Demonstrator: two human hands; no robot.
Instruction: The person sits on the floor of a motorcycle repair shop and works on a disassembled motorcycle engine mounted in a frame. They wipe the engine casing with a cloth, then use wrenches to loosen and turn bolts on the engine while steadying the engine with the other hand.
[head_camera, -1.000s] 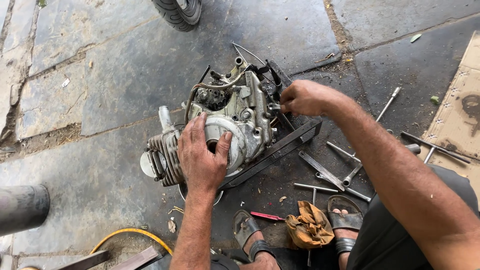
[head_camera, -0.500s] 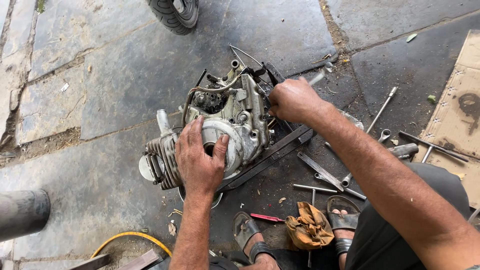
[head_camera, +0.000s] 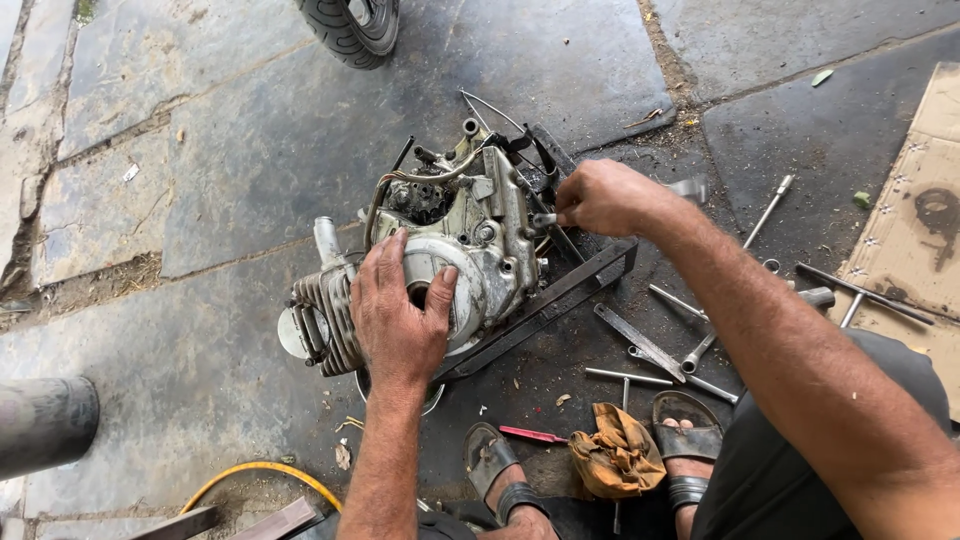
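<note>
You are looking down at a small engine (head_camera: 450, 260) lying on a dark stone floor (head_camera: 200, 180). Your left hand (head_camera: 398, 310) lies flat on its round side cover, fingers spread. Your right hand (head_camera: 600, 197) is closed around a small metal tool at the engine's far right edge. To the right, wrenches (head_camera: 690, 340) and rods lie scattered near a sheet of cardboard (head_camera: 920, 220). Near you sit a crumpled tan rag (head_camera: 617, 450), a red-handled tool (head_camera: 535, 435) and your sandalled feet. A tyre (head_camera: 352, 25) shows at the far edge, a yellow hose (head_camera: 262, 470) at the near left.
</note>
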